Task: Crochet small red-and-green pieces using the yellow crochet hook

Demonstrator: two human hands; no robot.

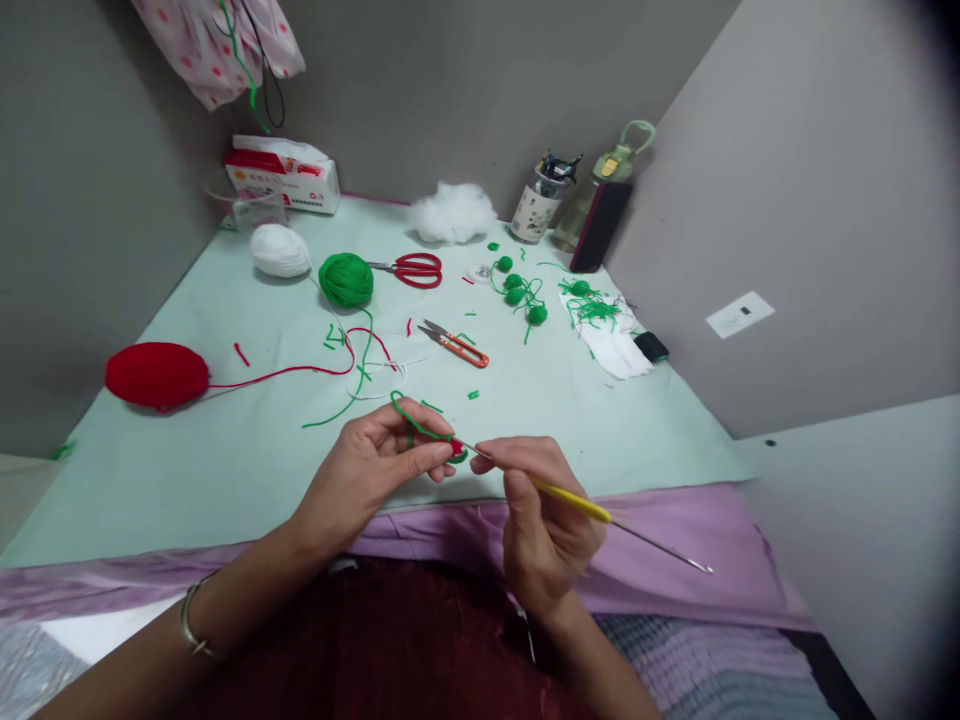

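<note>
A small red-and-green crocheted piece is pinched in the left hand; a yellow-handled crochet hook, gripped by the right hand, is being worked into it. Steady yarn tension is likely needed for the coming stitch.

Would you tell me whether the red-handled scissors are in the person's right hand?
No, the red-handled scissors lie on the table, while the right hand holds a yellow crochet hook.

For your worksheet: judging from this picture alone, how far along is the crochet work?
Done, apparently: several small green balls lie finished near the red scissors. In hand: the left hand pinches a small red-and-green piece while the right hand works a yellow-handled crochet hook into it. Left: that piece is tiny, and green yarn remains.
</note>
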